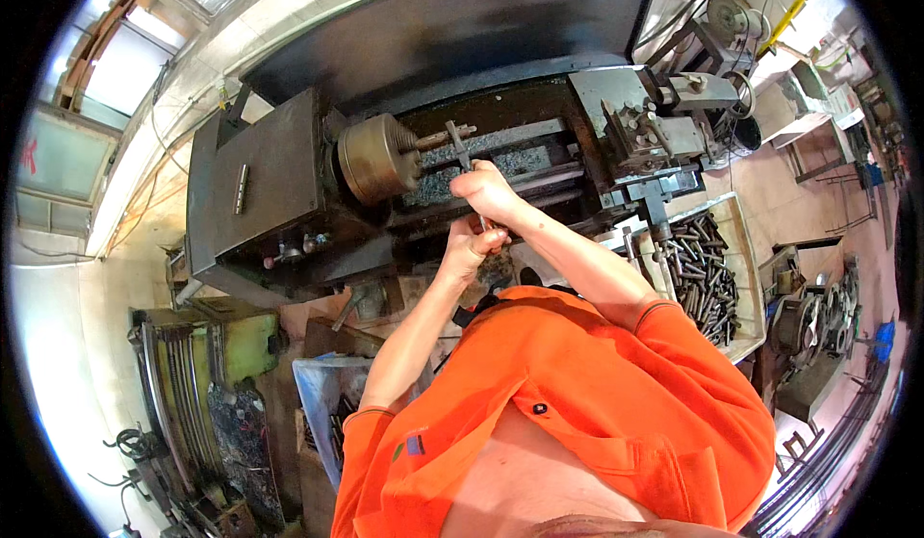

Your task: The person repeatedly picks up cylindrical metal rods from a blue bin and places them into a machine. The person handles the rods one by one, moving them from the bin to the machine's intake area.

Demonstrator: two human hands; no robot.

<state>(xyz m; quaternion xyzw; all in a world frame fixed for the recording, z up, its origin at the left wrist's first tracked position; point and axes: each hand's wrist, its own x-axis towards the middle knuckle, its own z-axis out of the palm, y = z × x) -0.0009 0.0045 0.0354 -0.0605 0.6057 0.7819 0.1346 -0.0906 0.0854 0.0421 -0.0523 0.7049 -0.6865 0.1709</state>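
Observation:
A flat metal caliper (pixel 459 145) slants across the lathe bed, its jaw end against a short rod workpiece (pixel 433 140) that sticks out of the round chuck (pixel 375 160). My right hand (pixel 484 192) is closed around the caliper's middle, just in front of the rod. Below it, closer to my body, my left hand (pixel 470 247) is closed with its thumb along the lower end of the same caliper. My hands partly hide the caliper's beam. Whether both jaws touch the rod is too small to tell.
The tool post (pixel 640 134) stands right of my hands, with the tailstock (pixel 703 90) beyond. Metal chips (pixel 525 161) cover the bed. A short rod (pixel 241 190) lies on the headstock (pixel 265 177). At right, a bin (pixel 751 278) holds many metal pins (pixel 701 273).

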